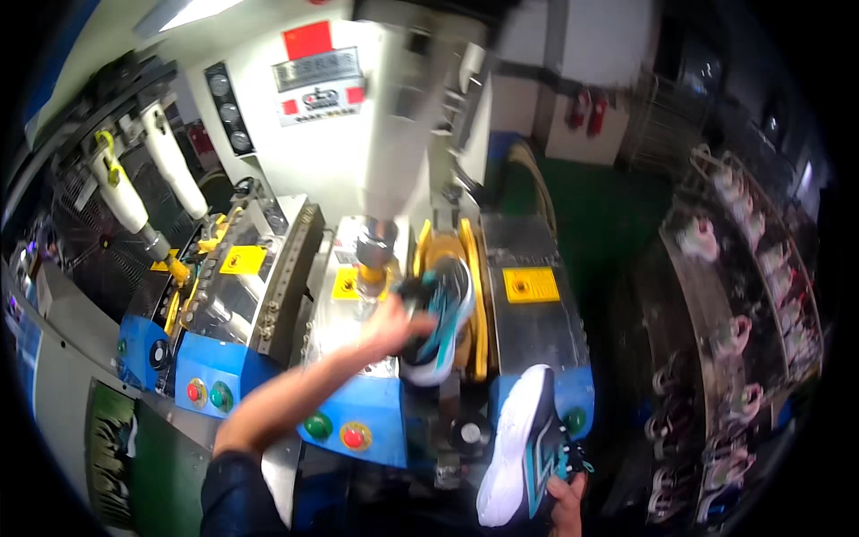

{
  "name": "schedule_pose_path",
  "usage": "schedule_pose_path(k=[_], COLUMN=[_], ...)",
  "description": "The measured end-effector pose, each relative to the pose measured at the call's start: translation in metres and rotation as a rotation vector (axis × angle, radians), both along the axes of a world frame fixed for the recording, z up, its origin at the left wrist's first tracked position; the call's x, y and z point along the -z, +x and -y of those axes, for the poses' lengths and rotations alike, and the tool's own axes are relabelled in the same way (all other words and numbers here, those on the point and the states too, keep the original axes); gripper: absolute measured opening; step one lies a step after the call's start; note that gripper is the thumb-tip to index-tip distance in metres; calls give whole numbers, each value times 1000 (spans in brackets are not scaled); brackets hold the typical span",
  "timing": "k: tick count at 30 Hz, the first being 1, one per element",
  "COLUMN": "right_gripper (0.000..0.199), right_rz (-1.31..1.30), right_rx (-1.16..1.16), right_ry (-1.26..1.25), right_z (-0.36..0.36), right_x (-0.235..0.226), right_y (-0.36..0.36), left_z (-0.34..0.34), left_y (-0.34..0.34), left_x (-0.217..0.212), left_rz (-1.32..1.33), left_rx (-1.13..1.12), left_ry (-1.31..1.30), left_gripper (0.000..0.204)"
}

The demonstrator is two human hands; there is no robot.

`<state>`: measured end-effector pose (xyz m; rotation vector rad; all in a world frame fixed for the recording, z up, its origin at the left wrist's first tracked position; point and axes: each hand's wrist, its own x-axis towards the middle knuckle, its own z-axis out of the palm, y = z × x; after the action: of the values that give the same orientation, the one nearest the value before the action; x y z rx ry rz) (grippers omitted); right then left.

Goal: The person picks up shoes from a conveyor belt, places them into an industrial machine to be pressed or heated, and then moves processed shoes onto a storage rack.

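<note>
A black and teal sneaker with a white sole [456, 309] sits in the machine's middle station, between two yellow side pads [474, 304]. My left hand [390, 329] reaches over from the left and grips this sneaker near its dark collar; motion blurs the fingers, and some are hidden. At the lower right, my right hand [567, 503] holds a second sneaker [514, 452] by its laced upper. That one is tipped on its side, white sole facing left, with a teal-edged mark on its flank.
A blurred press cylinder [376, 228] hangs just above and left of my left hand. Blue control panels [358, 416] carry red and green buttons. Another press station [219, 286] stands left. On the right, a rack [707, 331] holds several shoes.
</note>
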<state>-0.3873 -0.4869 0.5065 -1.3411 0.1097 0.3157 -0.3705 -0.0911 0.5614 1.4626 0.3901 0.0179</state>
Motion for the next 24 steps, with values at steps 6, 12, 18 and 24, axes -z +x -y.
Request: schedule_pose_path(k=[6,12,18,24], right_gripper=[26,47,56,64], right_rz=[-467,384,854,775], right_rx=[-543,-603,-539,-440], right_ry=[72,-826,-864,-926], right_z=[-153,-308,-326,-316], right_x=[-77,-27,26,19], right_y=[130,229,183,180], left_z=[96,172,223,206], left_y=[-234,-337,-361,-396], left_x=[-55,-19,11,8], left_rz=[176,-27,-396,-669], left_rx=[-508,-1093,-1155,-760], left_ry=[-341,-270,181,459], left_gripper=[77,70,64,61])
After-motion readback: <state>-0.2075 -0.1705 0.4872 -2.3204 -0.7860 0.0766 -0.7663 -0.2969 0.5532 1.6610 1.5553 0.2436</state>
